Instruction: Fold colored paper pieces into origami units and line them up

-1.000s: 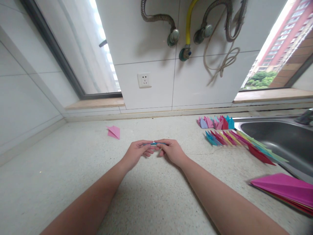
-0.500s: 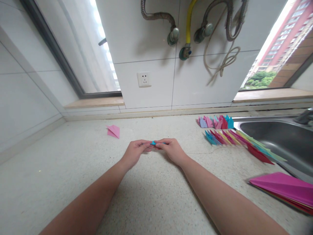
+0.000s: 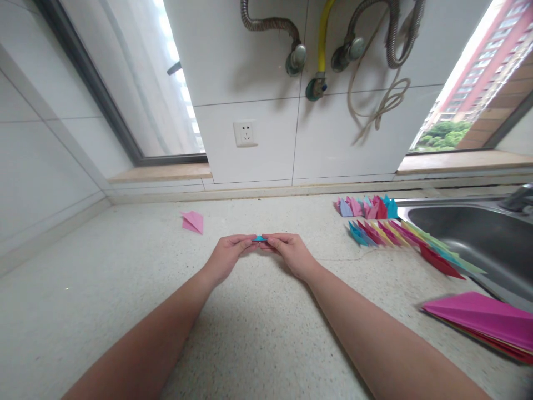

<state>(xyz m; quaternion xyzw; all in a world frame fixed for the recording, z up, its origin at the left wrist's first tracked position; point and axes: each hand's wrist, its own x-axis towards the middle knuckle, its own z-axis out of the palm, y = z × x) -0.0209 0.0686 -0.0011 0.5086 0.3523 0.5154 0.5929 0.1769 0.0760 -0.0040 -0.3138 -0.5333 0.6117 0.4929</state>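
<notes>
My left hand [image 3: 228,254] and my right hand [image 3: 291,253] meet over the speckled countertop [image 3: 125,289], fingertips pinched together on a small folded piece of blue paper [image 3: 260,239]. Only a sliver of the paper shows between the fingers. Both hands are closed on it, just above the counter.
A folded pink paper [image 3: 192,221] lies to the far left. To the right sit a cluster of small folded papers [image 3: 366,208], a row of coloured folded papers [image 3: 400,236] and a stack of pink sheets [image 3: 487,321]. A steel sink [image 3: 483,239] is at the right, pipes and a socket [image 3: 245,134] on the wall.
The blue paper was a long thin strip between my hands; now it is bunched into a small point. My hands have barely shifted.
</notes>
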